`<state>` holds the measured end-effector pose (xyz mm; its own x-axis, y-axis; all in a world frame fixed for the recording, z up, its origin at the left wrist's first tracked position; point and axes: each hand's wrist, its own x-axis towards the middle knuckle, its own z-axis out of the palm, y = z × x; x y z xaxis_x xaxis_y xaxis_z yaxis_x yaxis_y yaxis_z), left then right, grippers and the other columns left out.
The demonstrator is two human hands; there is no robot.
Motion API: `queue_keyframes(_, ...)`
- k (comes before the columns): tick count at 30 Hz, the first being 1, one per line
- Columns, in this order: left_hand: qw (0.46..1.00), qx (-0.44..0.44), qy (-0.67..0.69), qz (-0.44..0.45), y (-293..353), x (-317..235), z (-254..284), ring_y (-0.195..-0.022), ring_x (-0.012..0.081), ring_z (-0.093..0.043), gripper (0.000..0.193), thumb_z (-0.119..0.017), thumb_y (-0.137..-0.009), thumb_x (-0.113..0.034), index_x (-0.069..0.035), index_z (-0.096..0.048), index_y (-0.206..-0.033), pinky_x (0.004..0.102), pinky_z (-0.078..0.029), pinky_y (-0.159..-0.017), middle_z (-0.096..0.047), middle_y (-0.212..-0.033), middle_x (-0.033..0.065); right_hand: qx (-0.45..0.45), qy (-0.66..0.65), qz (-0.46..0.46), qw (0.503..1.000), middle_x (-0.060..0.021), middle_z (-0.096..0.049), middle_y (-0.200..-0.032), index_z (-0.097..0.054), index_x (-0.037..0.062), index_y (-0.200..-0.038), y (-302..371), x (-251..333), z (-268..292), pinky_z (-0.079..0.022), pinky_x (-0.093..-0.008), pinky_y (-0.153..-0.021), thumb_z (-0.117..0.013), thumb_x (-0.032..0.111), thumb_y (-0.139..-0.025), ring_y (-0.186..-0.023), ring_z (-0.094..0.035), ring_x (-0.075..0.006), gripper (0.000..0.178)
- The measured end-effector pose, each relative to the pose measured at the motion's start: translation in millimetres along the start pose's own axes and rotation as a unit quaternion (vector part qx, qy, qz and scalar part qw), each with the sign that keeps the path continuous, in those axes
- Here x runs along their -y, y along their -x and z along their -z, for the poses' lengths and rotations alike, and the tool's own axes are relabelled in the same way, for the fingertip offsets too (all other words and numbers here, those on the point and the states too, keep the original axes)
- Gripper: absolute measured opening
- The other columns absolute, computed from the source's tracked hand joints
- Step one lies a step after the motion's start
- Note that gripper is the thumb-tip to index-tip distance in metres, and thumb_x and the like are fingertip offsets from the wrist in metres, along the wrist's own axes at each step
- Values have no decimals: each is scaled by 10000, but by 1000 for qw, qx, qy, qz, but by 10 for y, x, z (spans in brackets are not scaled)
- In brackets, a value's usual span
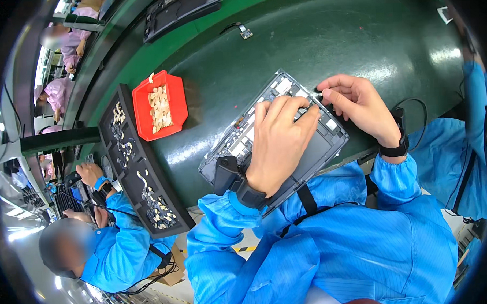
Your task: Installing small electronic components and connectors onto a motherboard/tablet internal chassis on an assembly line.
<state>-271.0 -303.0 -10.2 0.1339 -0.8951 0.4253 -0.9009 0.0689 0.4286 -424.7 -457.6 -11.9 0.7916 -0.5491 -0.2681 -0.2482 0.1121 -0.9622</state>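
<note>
An opened tablet housing (319, 148) lies tilted on the green bench, its boards and inner parts showing. My left hand (279, 142) rests across its middle with bent fingers. Index finger and thumb come together near the upper right part of the housing; anything between them is hidden. Just beyond the right edge is my right hand (362, 104), thumb and index tip close together in a pinch. Whatever sits at those tips is too small to name. The other right-hand fingers curl inward.
Left of the tablet stand a red bin (179, 103) of small pale pieces and a black compartment tray (138, 155) with dark and pale scraps. A small flex cable (244, 32) and another tablet housing (182, 13) lie farther back. A co-worker (115, 231) in blue works at left.
</note>
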Motion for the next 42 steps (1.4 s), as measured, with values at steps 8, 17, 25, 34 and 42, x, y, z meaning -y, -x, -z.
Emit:
queue_keyframes(8, 994, 15, -90, 53, -21, -124, 3, -1168, 241, -600, 232, -817, -847, -310, -142, -811, -1006, 475, -397, -934, -701, -1156, 21, -5, 13, 17, 1000, -50, -743, -1006, -693, -40, -1180, -23, -50, 4, -532, -251, -714, -664, 135, -1015, -847, -676, -85, 242)
queue_keyframes(17, 981, 156, -57, 98, 407, -471, 38, -1524, 453, -319, 984, -821, -815, -372, 136, -365, -1523, 519, -301, -1246, -346, -1595, 341, -123, 403, 176, 890, -175, -628, -955, -629, 11, -1036, 100, 6, -422, -481, -449, -806, -686, 258, -958, -942, -601, -380, 266)
queue_keyframes(25, 995, 66, 26, 74, 383, -591, 203, -1507, 473, -338, 924, -819, -802, -235, 129, -368, -1522, 511, -312, -1242, -363, -1575, 349, 16, -58, 6, 998, -44, -674, -925, -559, 61, -1109, 108, 44, -347, -495, -256, -681, -641, 284, -1064, -861, -609, -62, 243)
queue_keyframes(34, 997, 43, 3, 56, 222, -694, 433, -1433, 321, -492, 601, -676, -970, -283, 33, -524, -1458, 581, -291, -1229, -588, -1455, 197, -129, 24, 73, 989, 53, -645, -959, -623, 106, -1145, -82, 419, 247, -448, -218, -722, -666, 248, -1032, -859, -569, -35, 187)
queue_keyframes(42, 976, -65, 99, 184, 928, -273, 506, -1284, 255, -644, 400, -763, -917, -228, -119, -718, -1299, 634, -235, -1225, -737, -1263, 65, -221, 13, 145, 964, 14, -712, -970, -706, 51, -1135, -2281, 1056, 2182, -527, -281, -732, -679, 278, -1033, -837, -658, -94, 250)
